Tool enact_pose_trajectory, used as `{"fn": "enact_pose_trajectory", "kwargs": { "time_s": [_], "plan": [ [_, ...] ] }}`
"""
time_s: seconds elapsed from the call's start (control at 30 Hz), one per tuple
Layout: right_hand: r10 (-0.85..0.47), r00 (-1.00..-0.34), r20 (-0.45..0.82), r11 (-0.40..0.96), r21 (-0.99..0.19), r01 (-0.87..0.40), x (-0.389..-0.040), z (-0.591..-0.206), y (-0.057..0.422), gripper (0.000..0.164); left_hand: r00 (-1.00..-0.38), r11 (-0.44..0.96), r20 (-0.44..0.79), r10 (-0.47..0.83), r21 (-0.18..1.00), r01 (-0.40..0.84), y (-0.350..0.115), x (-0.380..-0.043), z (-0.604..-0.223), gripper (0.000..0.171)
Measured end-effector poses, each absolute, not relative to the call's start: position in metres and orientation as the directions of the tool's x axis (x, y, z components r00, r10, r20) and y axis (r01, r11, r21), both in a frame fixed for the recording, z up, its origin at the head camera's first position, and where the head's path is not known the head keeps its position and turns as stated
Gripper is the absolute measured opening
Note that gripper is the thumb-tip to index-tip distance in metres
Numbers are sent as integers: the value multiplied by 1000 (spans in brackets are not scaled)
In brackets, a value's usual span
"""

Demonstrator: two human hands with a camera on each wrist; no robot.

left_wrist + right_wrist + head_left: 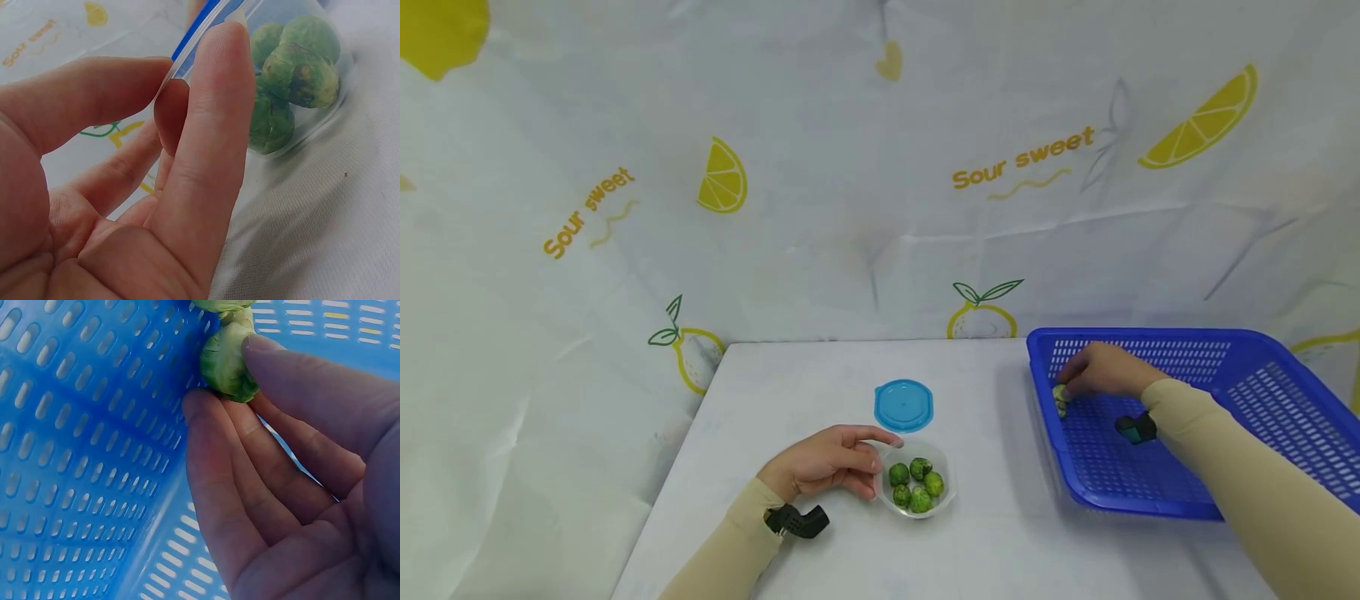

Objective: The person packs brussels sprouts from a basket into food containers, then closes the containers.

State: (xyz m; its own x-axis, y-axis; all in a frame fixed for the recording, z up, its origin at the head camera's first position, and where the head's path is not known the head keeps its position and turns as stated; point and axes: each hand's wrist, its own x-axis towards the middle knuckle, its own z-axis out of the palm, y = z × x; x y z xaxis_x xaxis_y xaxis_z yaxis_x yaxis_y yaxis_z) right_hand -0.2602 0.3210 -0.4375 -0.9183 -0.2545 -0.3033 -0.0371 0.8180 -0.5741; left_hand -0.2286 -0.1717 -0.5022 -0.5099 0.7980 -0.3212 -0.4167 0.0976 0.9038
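A clear plastic container [952, 490] with several green Brussels sprouts [921, 500] in it stands on the white table. My left hand [827, 462] pinches its left rim between thumb and finger, and the other fingers are off the rim. My right hand [1108, 369] reaches down into the blue basket [1138, 505] by its left wall. There its thumb and fingertips pinch a Brussels sprout [226, 365]. A second sprout [222, 304] sits right beside that one, cut off by the top edge of the right wrist view.
Just behind the container a blue lid [903, 406] lies flat on the table [805, 383]. The basket's slotted walls rise around my right hand. A white sheet with lemon prints [850, 208] hangs behind the table.
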Motion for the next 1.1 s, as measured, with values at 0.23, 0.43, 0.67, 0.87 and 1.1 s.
{"fn": "enact_pose_trajectory", "kwargs": {
  "time_s": [0.23, 0.43, 0.67, 0.87, 1.1],
  "plan": [
    [-259, -918, -301, 818, -574, -42, -258, -437, 325, 31, -504, 94, -318, 803, 902, -420, -170, -228, -501, 59],
    [-252, -918, -306, 835, -549, -46, -252, -431, 330, 31, -501, 92, -316, 806, 903, -420, -170, -227, -501, 58],
    [-241, -932, -269, 856, -512, -73, -246, -416, 335, 31, -515, 105, -327, 792, 905, -412, -171, -227, -498, 59],
    [-243, -942, -230, 862, -496, -101, -238, -395, 335, 31, -510, 99, -323, 797, 903, -417, -172, -227, -499, 59],
    [-250, -949, -194, 876, -462, -137, -230, -369, 332, 32, -508, 91, -316, 801, 904, -418, -172, -228, -499, 60]
  ]
}}
